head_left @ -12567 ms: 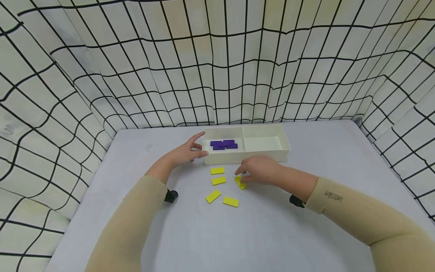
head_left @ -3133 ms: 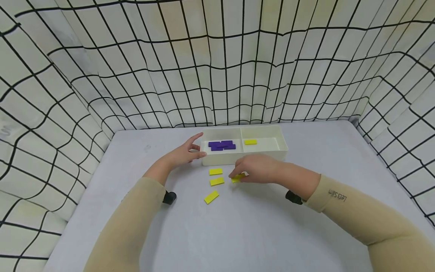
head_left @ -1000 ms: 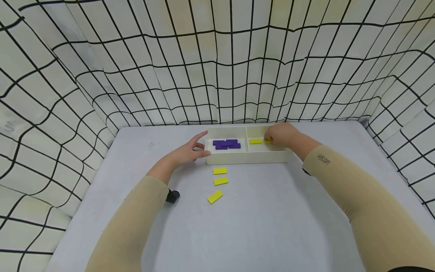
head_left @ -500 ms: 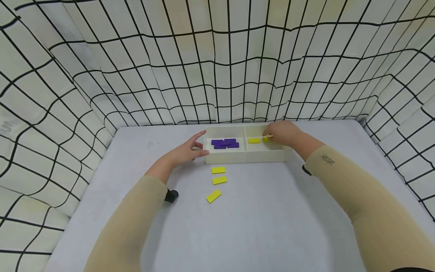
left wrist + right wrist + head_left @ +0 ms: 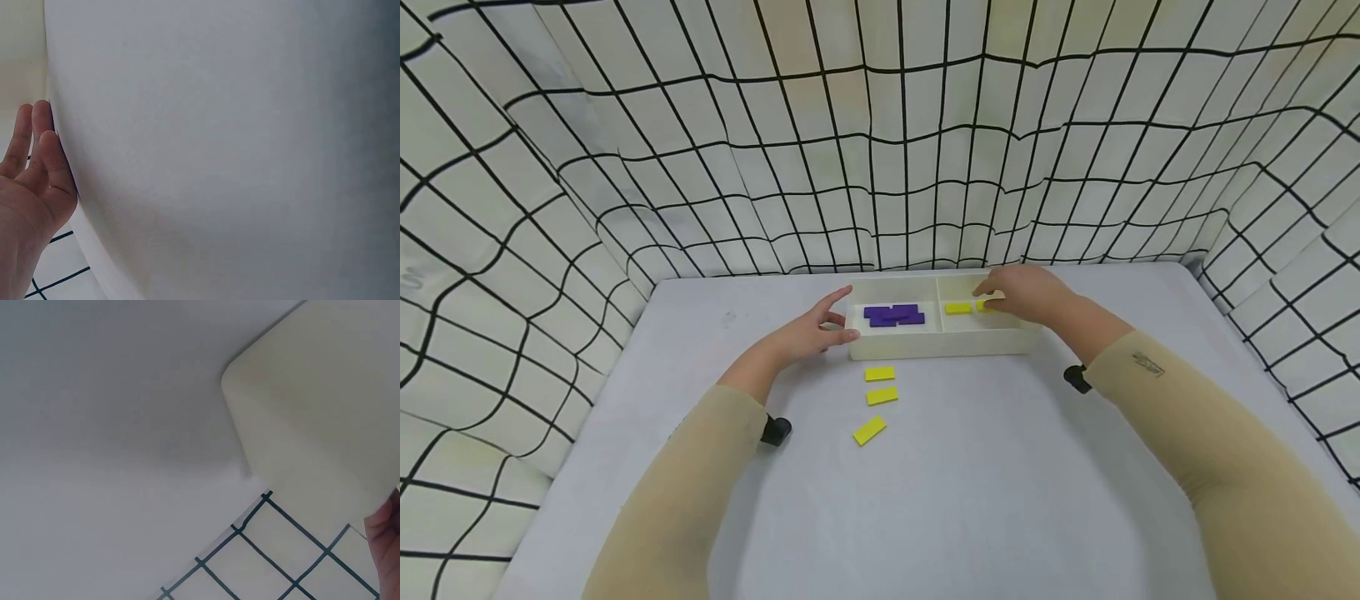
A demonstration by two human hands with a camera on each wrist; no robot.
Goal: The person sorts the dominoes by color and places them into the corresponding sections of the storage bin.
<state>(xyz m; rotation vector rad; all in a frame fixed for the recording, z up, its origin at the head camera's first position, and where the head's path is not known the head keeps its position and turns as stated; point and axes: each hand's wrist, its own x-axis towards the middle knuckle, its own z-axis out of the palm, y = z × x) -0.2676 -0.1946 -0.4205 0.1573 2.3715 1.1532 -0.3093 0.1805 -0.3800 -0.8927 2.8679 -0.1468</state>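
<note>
In the head view a white two-compartment box [image 5: 940, 344] stands near the back of the table. My left hand [image 5: 805, 340] rests against its left end, fingers extended and thumb at the front corner; the left wrist view shows these fingers [image 5: 57, 165] nearly straight. My right hand [image 5: 1022, 293] reaches into the right compartment, thumb and index finger parted, over a yellow block [image 5: 981, 306] it partly hides. Beside that lies another yellow block [image 5: 958, 308]. Several purple blocks [image 5: 893, 315] lie in the left compartment. In the right wrist view, fingertips [image 5: 379, 517] show past the box's wall [image 5: 312, 406].
On the white table [image 5: 955, 483], in front of the box, lie three yellow blocks: one nearest the box [image 5: 880, 374], a middle block [image 5: 882, 396] and a slanted block [image 5: 870, 431]. Black netting [image 5: 880, 146] over white walls encloses the back and sides.
Two yellow blocks have gone from the table into the right compartment since the oldest frame. In the last half second my right thumb and index finger have parted from the second. My left hand stays put.
</note>
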